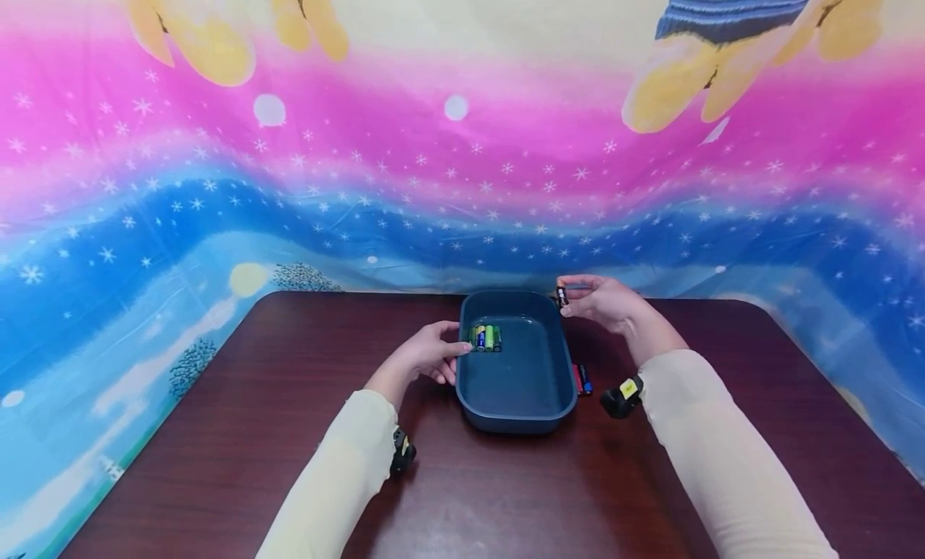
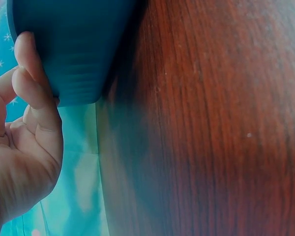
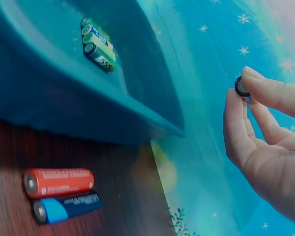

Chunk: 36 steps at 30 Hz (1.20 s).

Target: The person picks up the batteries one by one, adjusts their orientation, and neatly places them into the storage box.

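Pinching a dark battery (image 1: 561, 295) between thumb and fingertips, the right hand (image 1: 603, 302) hovers at the tray's (image 1: 517, 418) far right rim; best lowered beside the batteries (image 1: 485, 338) already inside. Left hand (image 1: 426, 357), fingers curled against the left rim, steadies it.

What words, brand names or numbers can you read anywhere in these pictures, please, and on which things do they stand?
No text can be read with certainty.
Red battery on the table: a line of print, too blurred to read.
Blue battery beside it: print too blurred.
Batteries in the tray: label marks too small.
Battery pinched by the right hand: nothing legible.
Yellow tag on the wrist camera: unreadable.
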### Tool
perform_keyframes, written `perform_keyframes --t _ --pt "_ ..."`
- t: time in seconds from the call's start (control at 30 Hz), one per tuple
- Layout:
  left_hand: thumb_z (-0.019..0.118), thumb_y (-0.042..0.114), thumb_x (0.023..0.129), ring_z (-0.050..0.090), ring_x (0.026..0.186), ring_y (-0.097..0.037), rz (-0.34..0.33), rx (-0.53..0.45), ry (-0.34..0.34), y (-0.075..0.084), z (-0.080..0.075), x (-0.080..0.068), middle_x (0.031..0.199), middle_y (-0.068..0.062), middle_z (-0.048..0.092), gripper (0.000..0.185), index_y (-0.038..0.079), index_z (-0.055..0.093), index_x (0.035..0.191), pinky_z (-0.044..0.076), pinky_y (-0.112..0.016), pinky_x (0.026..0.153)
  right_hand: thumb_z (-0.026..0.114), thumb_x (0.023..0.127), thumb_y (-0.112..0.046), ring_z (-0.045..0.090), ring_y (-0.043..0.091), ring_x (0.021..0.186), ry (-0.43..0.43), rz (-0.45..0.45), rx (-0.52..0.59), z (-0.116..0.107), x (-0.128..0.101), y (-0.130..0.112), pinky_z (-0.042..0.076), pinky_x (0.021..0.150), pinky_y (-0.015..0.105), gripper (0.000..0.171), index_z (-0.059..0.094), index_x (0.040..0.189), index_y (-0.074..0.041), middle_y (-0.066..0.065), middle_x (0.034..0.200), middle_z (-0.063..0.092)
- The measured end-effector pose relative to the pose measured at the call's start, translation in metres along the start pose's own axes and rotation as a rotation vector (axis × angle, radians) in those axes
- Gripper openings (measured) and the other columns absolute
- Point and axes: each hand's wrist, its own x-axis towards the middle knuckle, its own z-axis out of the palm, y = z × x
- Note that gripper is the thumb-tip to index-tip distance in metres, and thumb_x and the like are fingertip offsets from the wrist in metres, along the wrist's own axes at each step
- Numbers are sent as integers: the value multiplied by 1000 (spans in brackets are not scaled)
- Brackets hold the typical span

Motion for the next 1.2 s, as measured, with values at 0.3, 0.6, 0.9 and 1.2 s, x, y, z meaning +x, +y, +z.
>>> perform_keyframes --t 0.3,0.6,0.9,1.2 --pt "59 21 92 56 41 -17 5 -8 4 0 -1 1 59 -10 54 63 13 27 145 48 -26 39 57 79 20 61 10 89 -6 -17 60 10 9 1 50 83 27 73 24 142 7 30 139 30" --pt "58 21 93 57 42 -17 2 6 3 0 -1 1 59 -9 54 63 13 26 146 48 -27 40 57 80 19 52 25 111 17 14 66 15 17 9 50 85 27 71 25 143 5 25 139 30" --pt "59 21 93 57 42 -17 -6 6 5 -1 -1 0 59 -9 53 64 13 25 146 48 -26 41 53 80 22 26 35 133 23 35 130 20 27 16 48 89 29 72 24 143 4 26 147 17" --pt "58 20 93 57 42 -18 0 7 4 -3 -1 3 59 -9 54 63 13 26 146 48 -26 40 52 83 20 24 32 135 57 80 160 32 38 21 36 102 38 70 25 144 2 24 148 19"
